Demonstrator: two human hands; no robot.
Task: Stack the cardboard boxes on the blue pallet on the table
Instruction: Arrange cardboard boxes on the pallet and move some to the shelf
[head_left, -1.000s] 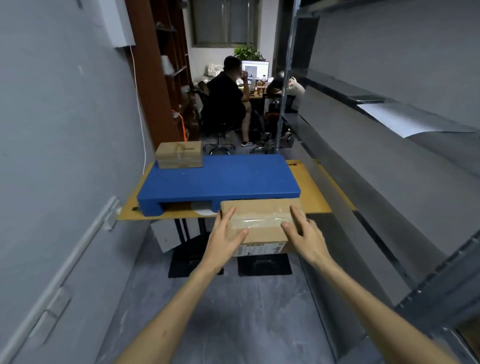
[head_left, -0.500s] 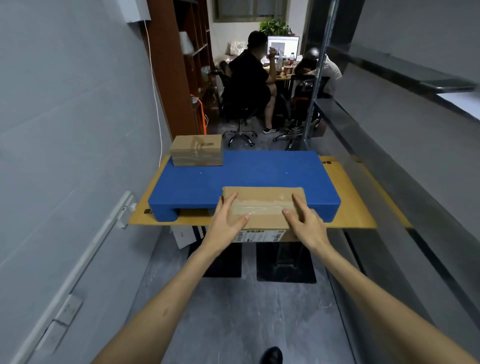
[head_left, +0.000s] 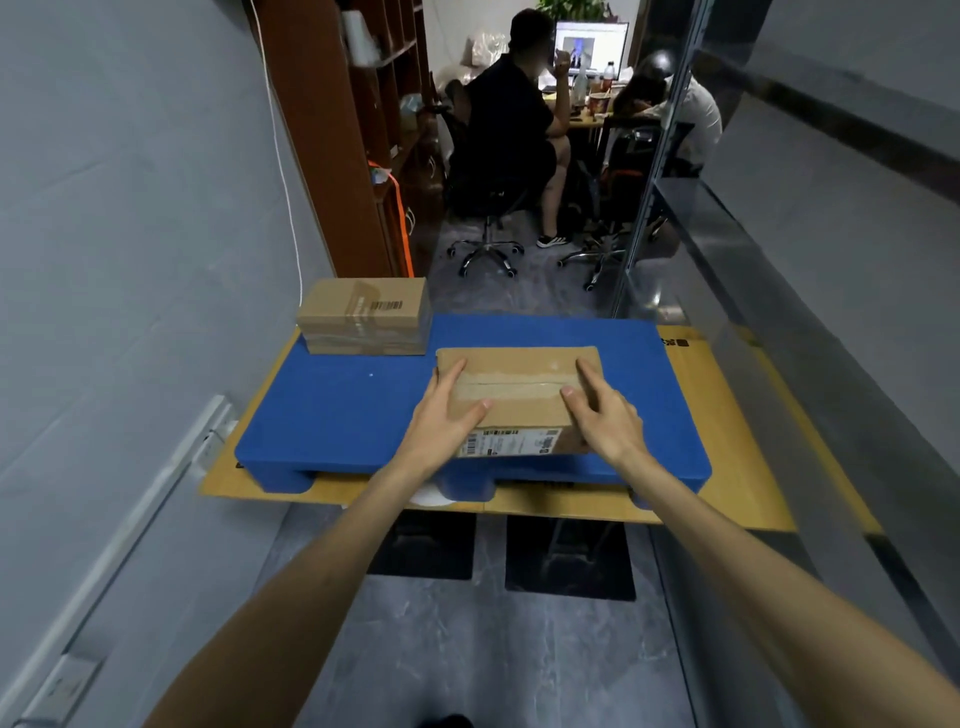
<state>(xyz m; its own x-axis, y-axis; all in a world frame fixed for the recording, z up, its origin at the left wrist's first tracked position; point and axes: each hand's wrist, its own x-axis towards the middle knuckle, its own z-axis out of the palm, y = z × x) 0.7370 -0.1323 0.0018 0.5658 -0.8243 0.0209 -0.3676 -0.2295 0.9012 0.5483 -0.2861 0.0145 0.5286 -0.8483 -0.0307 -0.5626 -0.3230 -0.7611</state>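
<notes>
Narrow grey corridor, crossed by a table (head_left: 727, 415) topped with tan cardboard sheet. On it, a blue pallet (head_left: 337, 415): matt plastic, rectangular, with rounded corners and notched feet along the near edge.

Toward 5 o'clock on the pallet's deck, a taped box (head_left: 519, 364): flat brown cardboard, clear tape (head_left: 519, 387) along the top seam, white shipping label (head_left: 511, 442) with barcodes on the near face. Gripped at both near corners. Left hand (head_left: 441, 421) at 7 o'clock of the box, thumb laid across the top, fingers stretched along the left edge. Right hand (head_left: 608, 421) at 5 o'clock, thumb and forefinger on top, remaining fingers bent over the right side. Cannot tell resting on the deck from hovering just above it; underside hidden.

At 11 o'clock on the pallet, in the far left corner, a second box (head_left: 363, 322): same brown cardboard, blockier, taped, barcode on top, near the taped box's far left corner.

Beyond, at 12 o'clock, two seated people (head_left: 509, 114) at a desk with a lit monitor (head_left: 592, 47), on office chairs (head_left: 488, 249) with castors. Brown wooden shelving (head_left: 332, 130) at 11 o'clock, contents blurred. Shiny metal racking (head_left: 779, 260) at 3 o'clock, cut off by the frame edge. Under the table, dark base plates (head_left: 571, 561) on a marbled grey floor (head_left: 467, 649); legs mostly hidden.
</notes>
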